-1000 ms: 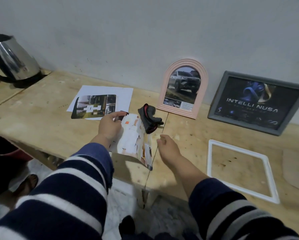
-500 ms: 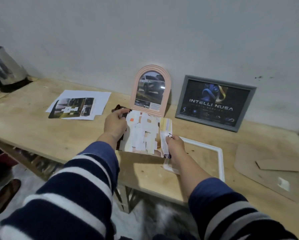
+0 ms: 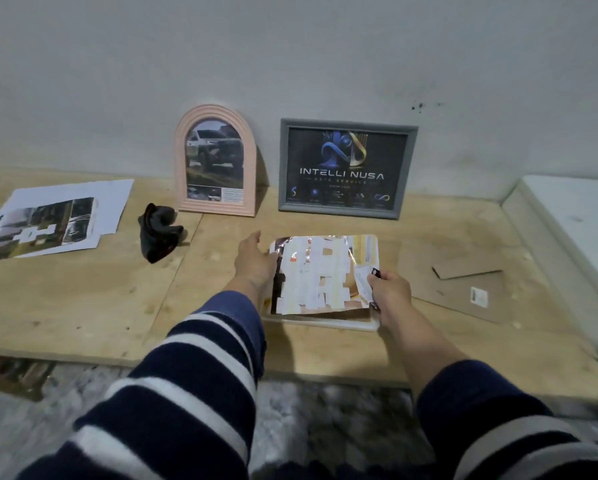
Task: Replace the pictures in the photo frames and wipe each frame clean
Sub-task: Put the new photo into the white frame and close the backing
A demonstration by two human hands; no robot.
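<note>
The left hand [image 3: 256,261] and the right hand [image 3: 389,289] hold one glossy picture [image 3: 320,271] by its two short sides, low over the wooden table [image 3: 83,306]. The left thumb lies on the left edge and the fingers go under the sheet; the right hand pinches the right edge between thumb and fingers. The picture shows many pale patches on a darker ground, and light reflects on its top part. Under the near edge of the picture a strip of a white frame [image 3: 325,323] shows; it lies flat on the table, mostly covered by the sheet. At 12 o'clock from the picture a grey frame [image 3: 406,168] with a dark poster reading "INTELLI NUSA" leans on the wall. At 11 o'clock a pink arched frame [image 3: 181,161] with a photo of a car also leans there. At 9 o'clock lies a crumpled dark cloth [image 3: 157,233], and farther the same way some printed sheets [image 3: 58,220] lie flat. At 3 o'clock a brown backing board [image 3: 464,285] lies flat, probably cardboard, with a small white label.
</note>
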